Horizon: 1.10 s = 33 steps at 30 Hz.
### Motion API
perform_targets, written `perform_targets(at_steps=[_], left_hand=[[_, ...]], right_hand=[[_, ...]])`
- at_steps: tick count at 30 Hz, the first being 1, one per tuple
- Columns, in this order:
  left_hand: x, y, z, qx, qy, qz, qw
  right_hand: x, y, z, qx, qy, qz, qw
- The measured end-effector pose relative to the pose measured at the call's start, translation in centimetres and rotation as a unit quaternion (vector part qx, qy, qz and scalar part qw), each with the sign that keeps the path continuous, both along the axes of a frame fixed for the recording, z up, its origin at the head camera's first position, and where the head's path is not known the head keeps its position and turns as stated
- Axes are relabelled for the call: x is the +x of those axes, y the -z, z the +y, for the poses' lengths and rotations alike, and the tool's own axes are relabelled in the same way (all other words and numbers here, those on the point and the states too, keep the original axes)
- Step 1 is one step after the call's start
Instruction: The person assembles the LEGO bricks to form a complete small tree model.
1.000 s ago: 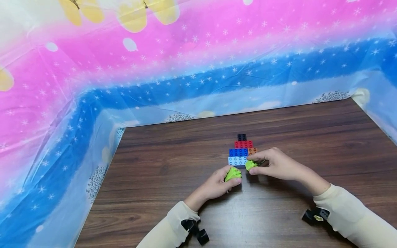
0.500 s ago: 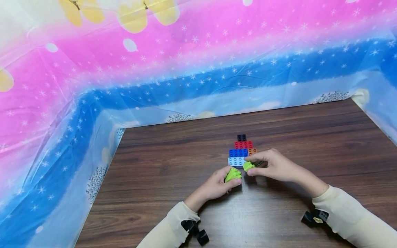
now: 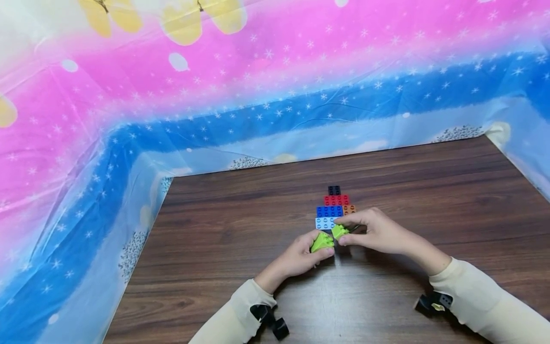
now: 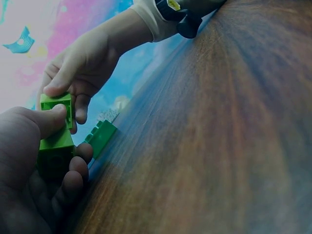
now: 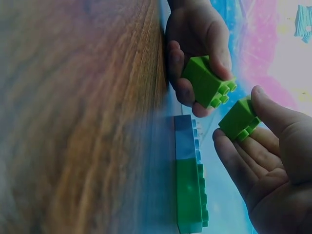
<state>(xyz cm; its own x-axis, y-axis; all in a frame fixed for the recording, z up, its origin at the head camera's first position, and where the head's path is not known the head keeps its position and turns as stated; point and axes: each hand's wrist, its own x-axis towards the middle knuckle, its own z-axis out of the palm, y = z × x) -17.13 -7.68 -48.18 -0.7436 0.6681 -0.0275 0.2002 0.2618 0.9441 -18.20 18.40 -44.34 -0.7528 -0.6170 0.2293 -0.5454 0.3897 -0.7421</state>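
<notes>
In the head view, my left hand (image 3: 296, 258) grips a lime-green toy building brick (image 3: 322, 242) between thumb and fingers. In the right wrist view its studs face the other hand. My right hand (image 3: 378, 231) pinches a second lime-green brick (image 5: 239, 117), smaller and with a sloped side. The two bricks are held close together, a narrow gap between them in the right wrist view. Just beyond both hands, a light blue brick (image 3: 325, 223) lies on the table. Beside it in the right wrist view is a green brick (image 5: 189, 195), which my right hand hides in the head view.
Behind the light blue brick, a blue brick (image 3: 329, 211), an orange brick (image 3: 349, 209), a red brick (image 3: 336, 199) and a black brick (image 3: 334, 190) form narrowing rows on the wooden table (image 3: 232, 215). A patterned cloth (image 3: 258, 114) hangs along the table's far edge.
My right hand has moved slightly left with its lime-green brick, bringing it nearer the one in my left hand. The left hand stays about where it was.
</notes>
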Motion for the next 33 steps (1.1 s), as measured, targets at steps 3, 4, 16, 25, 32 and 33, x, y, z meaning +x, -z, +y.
perform_targets(at_steps=[3, 4, 16, 25, 32, 33], left_hand=[[0.03, 0.08, -0.03, 0.005, 0.001, -0.003, 1.0000], [0.00, 0.09, -0.01, 0.007, 0.002, -0.004, 1.0000], [0.03, 0.07, 0.00, 0.012, 0.007, -0.007, 0.9999], [-0.21, -0.04, 0.06, 0.011, 0.012, 0.001, 0.9999], [0.00, 0.19, -0.09, 0.006, 0.008, -0.003, 0.9999], [-0.04, 0.20, -0.11, 0.006, 0.008, -0.001, 0.9999]], right_hand=[[0.06, 0.08, -0.16, -0.006, -0.001, -0.007, 1.0000], [0.08, 0.09, -0.17, -0.008, -0.001, -0.010, 0.9999], [0.06, 0.49, -0.64, -0.040, -0.019, -0.037, 0.9984], [0.04, 0.23, -0.63, -0.029, -0.007, -0.040, 0.9988], [0.20, 0.47, -0.92, -0.033, -0.013, -0.040, 0.9986], [0.14, 0.47, -0.96, -0.033, -0.015, -0.038, 0.9986]])
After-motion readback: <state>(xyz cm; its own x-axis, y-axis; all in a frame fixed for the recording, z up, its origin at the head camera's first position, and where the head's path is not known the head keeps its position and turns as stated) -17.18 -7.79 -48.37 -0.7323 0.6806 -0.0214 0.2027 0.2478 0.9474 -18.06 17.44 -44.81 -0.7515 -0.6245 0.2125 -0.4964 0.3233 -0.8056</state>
